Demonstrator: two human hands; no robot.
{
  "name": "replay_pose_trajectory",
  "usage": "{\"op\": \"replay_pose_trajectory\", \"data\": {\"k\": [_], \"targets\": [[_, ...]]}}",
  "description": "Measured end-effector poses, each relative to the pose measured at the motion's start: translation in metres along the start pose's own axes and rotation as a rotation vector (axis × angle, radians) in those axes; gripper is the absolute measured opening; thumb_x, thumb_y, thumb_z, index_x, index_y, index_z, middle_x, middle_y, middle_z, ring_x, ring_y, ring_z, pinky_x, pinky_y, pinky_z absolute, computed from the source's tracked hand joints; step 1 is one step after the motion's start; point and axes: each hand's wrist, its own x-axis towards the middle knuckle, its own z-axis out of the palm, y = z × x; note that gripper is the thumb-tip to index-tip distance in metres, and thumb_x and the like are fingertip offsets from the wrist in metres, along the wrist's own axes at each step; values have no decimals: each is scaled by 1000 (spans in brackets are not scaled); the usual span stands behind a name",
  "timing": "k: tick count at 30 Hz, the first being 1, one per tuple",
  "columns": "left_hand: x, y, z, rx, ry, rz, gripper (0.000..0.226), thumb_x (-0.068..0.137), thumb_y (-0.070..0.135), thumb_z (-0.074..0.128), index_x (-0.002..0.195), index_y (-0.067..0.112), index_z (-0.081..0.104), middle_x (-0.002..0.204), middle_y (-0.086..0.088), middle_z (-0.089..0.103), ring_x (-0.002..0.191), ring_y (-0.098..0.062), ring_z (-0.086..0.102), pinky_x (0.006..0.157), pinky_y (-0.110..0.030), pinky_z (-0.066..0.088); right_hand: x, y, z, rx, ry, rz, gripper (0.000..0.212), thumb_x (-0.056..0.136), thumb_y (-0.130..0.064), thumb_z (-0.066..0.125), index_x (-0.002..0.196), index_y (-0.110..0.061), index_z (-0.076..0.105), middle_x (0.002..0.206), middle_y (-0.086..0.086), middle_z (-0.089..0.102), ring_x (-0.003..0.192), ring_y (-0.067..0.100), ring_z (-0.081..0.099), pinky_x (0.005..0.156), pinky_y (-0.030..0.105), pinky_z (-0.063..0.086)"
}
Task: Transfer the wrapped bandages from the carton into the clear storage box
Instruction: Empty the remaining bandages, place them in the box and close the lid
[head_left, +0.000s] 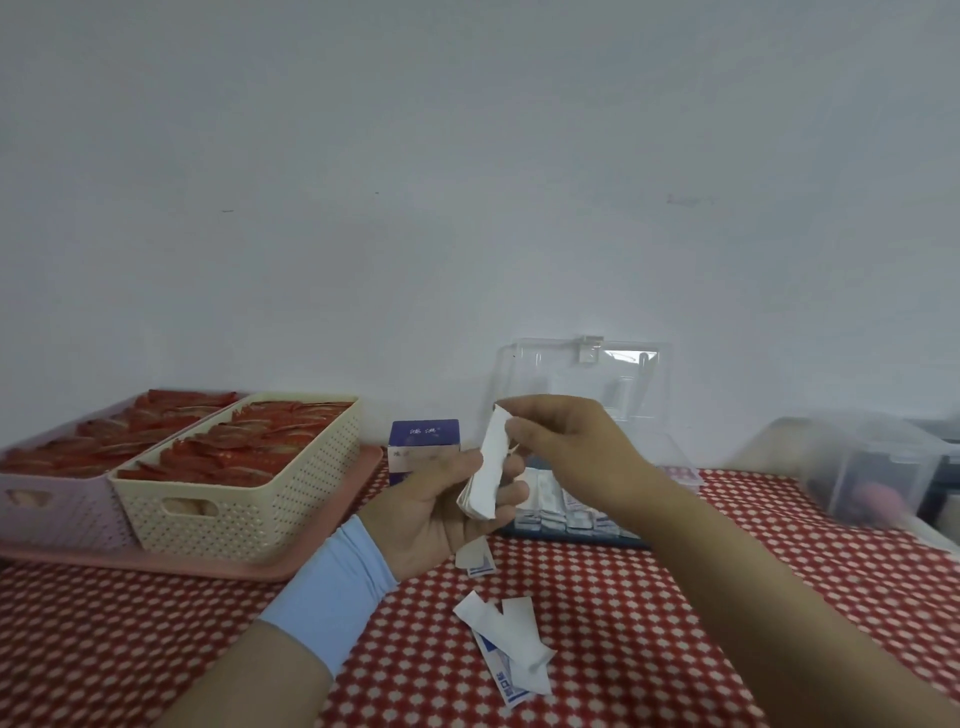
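Observation:
My left hand (441, 504), with a light blue wristband, grips a small stack of white wrapped bandages (488, 467) above the table. My right hand (566, 447) pinches the top end of that stack from the right. Behind the hands stands the clear storage box (587, 512), its lid (582, 384) raised against the wall, with rows of wrapped bandages (566, 512) lying in its base. The purple and white carton (423, 447) stands upright just left of the box. A few loose wrapped bandages (511, 642) lie on the tablecloth in front, and one more (478, 558) below my left hand.
A cream basket (249, 499) and a lilac basket (47, 499), both full of red packets, sit on a pink tray (171, 564) at the left. A blurred clear lidded container (872, 467) stands at the right. The table has a red and white patterned cloth (623, 623).

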Motion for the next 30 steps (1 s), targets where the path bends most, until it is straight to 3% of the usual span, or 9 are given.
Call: {"op": "replay_pose_trajectory", "data": {"k": [3,7,9,11,14,16,19,24,30], "targets": [[1,-1,-3,-5,28,-19,42,66,24,91,103,11,77,97,-13,67,84,-23,66,75,-34,62,-1,0,-9,37,-73,68,17,98,-20,61,99,-16,77,90,-5,77,86,9,73,91,28,58],[2,5,9,135,204,-55,27,84,20,74,106,4,72,101,-15,74,86,-29,74,75,-39,62,-2,-1,-24,31,-96,56,12,96,-16,64,94,-14,76,86,-3,77,79,8,73,75,16,55],[8,11,16,383,332,-70,15,93,17,62,104,9,68,105,-13,75,95,-31,74,83,-44,60,-1,-1,-31,-9,-51,49,12,96,-15,65,93,-13,76,82,-4,77,72,5,71,66,12,52],[18,18,26,731,405,-45,8,92,19,67,97,14,69,100,-9,75,95,-27,73,83,-41,61,0,1,-38,-47,7,48,12,95,-17,66,91,-15,76,79,-7,76,65,2,68,61,12,50],[36,20,37,1129,464,14,14,84,20,76,96,16,71,84,1,75,73,-12,71,59,-23,57,7,6,-45,-95,60,76,11,93,-18,67,88,-17,76,79,-2,75,62,4,65,63,27,54],[51,20,41,1225,485,28,14,82,19,77,94,15,72,77,3,73,65,-10,70,52,-21,55,16,8,-52,-143,74,98,9,92,-20,69,85,-18,76,80,0,75,64,5,67,70,33,57],[73,22,43,1191,480,0,8,82,15,77,87,14,71,78,-4,75,68,-17,73,58,-29,61,30,8,-67,-143,27,160,10,90,-25,71,87,-16,76,82,-3,76,69,7,70,71,30,57],[101,20,40,1145,429,-70,10,80,15,77,87,11,71,85,-11,76,76,-25,75,72,-42,63,56,11,-90,-326,-42,186,9,89,-22,73,85,-15,76,76,1,74,61,9,66,52,19,45],[109,32,12,1727,242,-243,25,89,43,65,97,21,74,103,3,72,96,-19,65,91,-36,52,95,36,-74,-495,-155,223,11,89,-20,73,88,-9,72,68,-3,69,52,10,58,51,20,43]]}}
